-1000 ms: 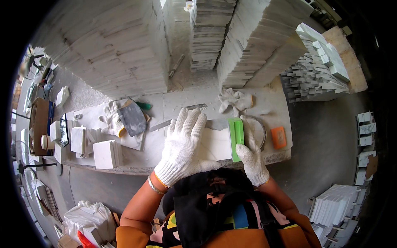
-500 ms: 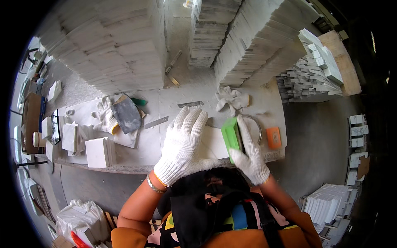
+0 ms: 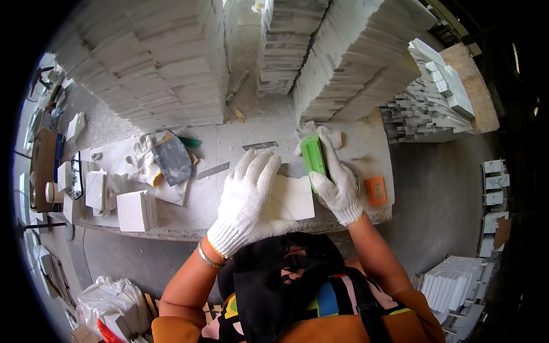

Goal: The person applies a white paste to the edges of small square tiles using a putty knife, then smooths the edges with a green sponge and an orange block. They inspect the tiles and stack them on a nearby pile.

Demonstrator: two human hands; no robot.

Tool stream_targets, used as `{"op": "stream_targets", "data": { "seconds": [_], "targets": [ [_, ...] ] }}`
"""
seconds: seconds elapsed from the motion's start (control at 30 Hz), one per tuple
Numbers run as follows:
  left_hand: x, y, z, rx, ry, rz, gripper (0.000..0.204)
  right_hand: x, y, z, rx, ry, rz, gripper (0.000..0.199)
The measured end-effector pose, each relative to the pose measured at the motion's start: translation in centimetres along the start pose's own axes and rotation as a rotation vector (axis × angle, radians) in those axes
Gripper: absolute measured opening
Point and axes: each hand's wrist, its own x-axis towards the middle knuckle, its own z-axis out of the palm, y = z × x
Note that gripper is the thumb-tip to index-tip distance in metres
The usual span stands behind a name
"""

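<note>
Here the left hand (image 3: pixel 249 200) lies flat, fingers spread, pinning a white tile (image 3: pixel 294 197) on the desk (image 3: pixel 229 146). The right hand (image 3: pixel 337 183), just right of it, clenches a green block (image 3: pixel 313 155), long axis running away from the person, at the tile's right edge.

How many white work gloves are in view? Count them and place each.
3: one on the left hand pressing the white tile, one on the right hand gripping the green block, one spare glove lying left. More may be hidden.

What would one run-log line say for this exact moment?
left hand: flat on white tile | right hand: gripping green block at tile's right edge | bench: orange block, spare gloves, metal strips
</note>
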Motion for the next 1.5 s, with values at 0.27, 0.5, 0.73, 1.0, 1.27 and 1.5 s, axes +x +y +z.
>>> {"op": "stream_targets", "data": {
  "seconds": [0.27,0.5,0.73,1.0,1.27,1.5],
  "targets": [
    [-0.2,-0.2,-0.1,-0.022,-0.035,-0.012,0.114,-4.6,-1.0,0.1,-0.28,-0.056,-0.173,0.088],
    [-0.4,-0.2,0.3,-0.015,-0.011,-0.017,0.115,-2.0,-1.1,-0.6,-0.085,-0.097,-0.022,0.083],
    [0.1,0.4,0.0,0.015,-0.039,-0.02,0.119,-2.2,1.4,0.5,-0.017,0.052,-0.147,0.082],
    [0.0,0.2,0.2,0.017,-0.043,-0.018,0.116,-6.0,-1.2,0.1,-0.309,0.004,-0.362,0.088],
    [0.0,0.6,-0.1,0.021,-0.052,-0.031,0.117,-1.9,2.1,0.2,-0.013,0.042,-0.174,0.083],
    [0.0,0.2,0.1,0.032,-0.059,-0.012,0.116,-1.7,1.4,-0.3,-0.224,0.018,-0.28,0.084]
  ]
}}
